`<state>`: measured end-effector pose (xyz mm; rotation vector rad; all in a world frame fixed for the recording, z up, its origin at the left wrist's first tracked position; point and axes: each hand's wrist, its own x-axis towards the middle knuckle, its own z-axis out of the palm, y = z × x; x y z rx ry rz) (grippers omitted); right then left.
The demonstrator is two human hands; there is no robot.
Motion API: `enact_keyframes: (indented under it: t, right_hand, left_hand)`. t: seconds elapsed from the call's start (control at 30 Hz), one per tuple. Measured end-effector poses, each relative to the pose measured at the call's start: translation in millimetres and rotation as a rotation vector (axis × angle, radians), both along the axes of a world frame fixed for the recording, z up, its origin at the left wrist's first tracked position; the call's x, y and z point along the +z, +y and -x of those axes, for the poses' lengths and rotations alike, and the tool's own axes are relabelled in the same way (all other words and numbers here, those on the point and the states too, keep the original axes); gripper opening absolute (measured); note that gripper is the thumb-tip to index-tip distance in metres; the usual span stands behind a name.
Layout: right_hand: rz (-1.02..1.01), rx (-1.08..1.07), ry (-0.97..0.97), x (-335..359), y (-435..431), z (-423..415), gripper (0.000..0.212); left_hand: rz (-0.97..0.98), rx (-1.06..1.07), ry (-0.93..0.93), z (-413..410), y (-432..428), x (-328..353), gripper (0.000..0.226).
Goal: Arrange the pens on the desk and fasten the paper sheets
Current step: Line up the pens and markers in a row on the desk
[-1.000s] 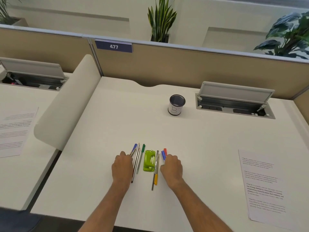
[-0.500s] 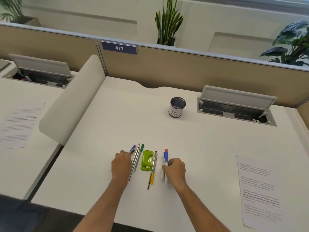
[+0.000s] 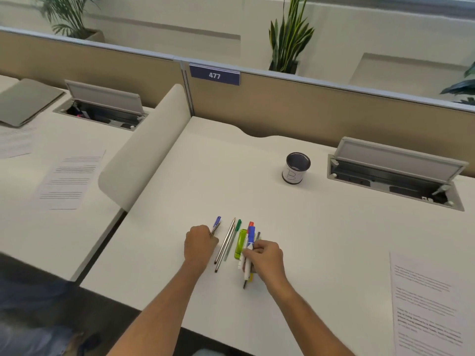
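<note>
Head view of a white desk bounded by a tan partition bearing a blue plate marked 477.

Left hand: knuckles up, fingers curled around the lower end of a blue-capped pen. A second, darker pen lies against it in the same grasp.

Right hand: thumb and fingers pinch two white-bodied markers together, one blue-capped and one red-capped. Both are held above a green stapler, which lies flat on the desk just left of the fingertips. Whether the markers touch the stapler cannot be told.

Between the hands, two silver pens lie side by side on the desk. A green-capped pen lies just to their right, roughly parallel. A yellow-tipped pen projects from under the right hand toward the near edge.

A dark mesh pen cup with a white label stands upright toward the back of the desk, well apart from the pens. A printed paper sheet lies flat at the right near corner.

An open cable box is set into the desk at the right rear. Another printed sheet lies on the neighbouring desk to the left. A snake plant stands behind the partition.
</note>
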<state>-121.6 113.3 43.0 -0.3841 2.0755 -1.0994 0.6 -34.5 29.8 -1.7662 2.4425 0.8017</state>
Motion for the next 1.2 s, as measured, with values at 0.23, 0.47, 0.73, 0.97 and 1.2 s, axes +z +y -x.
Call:
enact_keyframes:
  t: [0.23, 0.47, 0.73, 0.97, 1.2]
  right_hand:
    - [-0.031, 0.104, 0.015, 0, -74, -47, 0.016]
    - [-0.144, 0.118, -0.005, -3, -166, -101, 0.018]
    - [-0.319, 0.190, 0.103, -13, -222, -133, 0.037]
    - [-0.304, 0.129, 0.085, -30, -227, -137, 0.039]
    - [-0.264, 0.119, 0.104, -36, -221, -132, 0.038]
  left_hand:
    - [-0.112, 0.201, 0.210, -45, -55, -3, 0.030]
    - [-0.128, 0.179, 0.195, -90, -130, -3, 0.028]
    - [-0.123, 0.151, 0.158, -110, -155, -17, 0.036]
    - [-0.144, 0.138, 0.151, -111, -162, -23, 0.010]
    - [-0.086, 0.135, 0.207, -118, -165, -27, 0.021]
